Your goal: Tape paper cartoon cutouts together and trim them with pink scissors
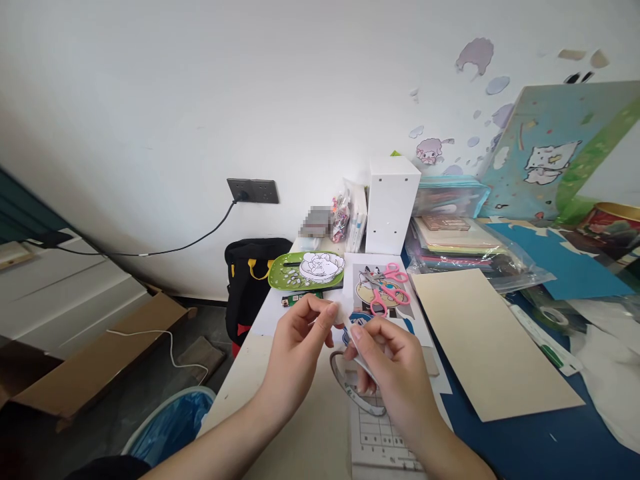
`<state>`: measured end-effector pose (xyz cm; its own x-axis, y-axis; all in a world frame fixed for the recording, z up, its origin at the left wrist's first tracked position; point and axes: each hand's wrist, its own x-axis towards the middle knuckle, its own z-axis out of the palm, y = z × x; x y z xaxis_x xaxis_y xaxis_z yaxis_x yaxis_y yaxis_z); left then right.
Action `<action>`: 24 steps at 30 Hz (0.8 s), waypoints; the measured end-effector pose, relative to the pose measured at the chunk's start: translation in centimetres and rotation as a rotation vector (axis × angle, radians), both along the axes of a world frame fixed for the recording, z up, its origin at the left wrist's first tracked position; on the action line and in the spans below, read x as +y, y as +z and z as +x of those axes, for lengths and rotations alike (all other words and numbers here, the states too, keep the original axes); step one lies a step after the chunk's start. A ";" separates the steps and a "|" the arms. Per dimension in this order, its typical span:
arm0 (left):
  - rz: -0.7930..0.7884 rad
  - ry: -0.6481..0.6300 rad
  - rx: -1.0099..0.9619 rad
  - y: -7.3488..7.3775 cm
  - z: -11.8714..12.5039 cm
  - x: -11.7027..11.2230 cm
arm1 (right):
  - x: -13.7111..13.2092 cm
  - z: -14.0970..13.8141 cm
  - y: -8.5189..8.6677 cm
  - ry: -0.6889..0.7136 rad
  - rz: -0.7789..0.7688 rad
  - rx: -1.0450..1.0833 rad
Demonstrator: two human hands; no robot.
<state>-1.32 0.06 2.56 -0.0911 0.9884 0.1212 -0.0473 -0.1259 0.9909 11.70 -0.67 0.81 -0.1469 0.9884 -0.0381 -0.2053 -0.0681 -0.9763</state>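
My left hand pinches one end of a narrow white strip between thumb and forefinger. The strip's other end is closed in the fingers of my right hand; whether it is paper or tape I cannot tell. Just beyond my hands, pink scissors lie on a printed cartoon sheet, with a second pink-handled pair beside them. A green tray holds a cut-out line drawing and small scraps. Under my right hand are a curved band and a printed grid sheet, both partly hidden.
A cream card lies on the dark blue surface to the right, near a tape roll and a green-and-white cutter. A white box stands at the back. Left of the table are a black backpack and a blue-lined bin.
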 end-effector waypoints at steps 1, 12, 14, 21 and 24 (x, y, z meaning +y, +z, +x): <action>0.002 -0.001 0.000 0.0 0.0 0.0 | 0.0 0.0 0.0 -0.001 0.001 -0.003; -0.003 -0.001 0.058 -0.3 0.0 -0.1 | 0.2 0.0 -0.1 -0.023 -0.027 -0.038; -0.002 0.001 0.066 -0.4 0.0 -0.1 | 0.3 0.0 -0.2 -0.030 -0.031 -0.051; 0.011 0.017 0.119 -0.2 0.0 -0.2 | 0.3 0.1 -0.1 -0.030 -0.028 -0.077; 0.038 0.019 0.144 -0.2 0.0 -0.2 | 0.3 0.1 0.0 -0.030 -0.037 -0.084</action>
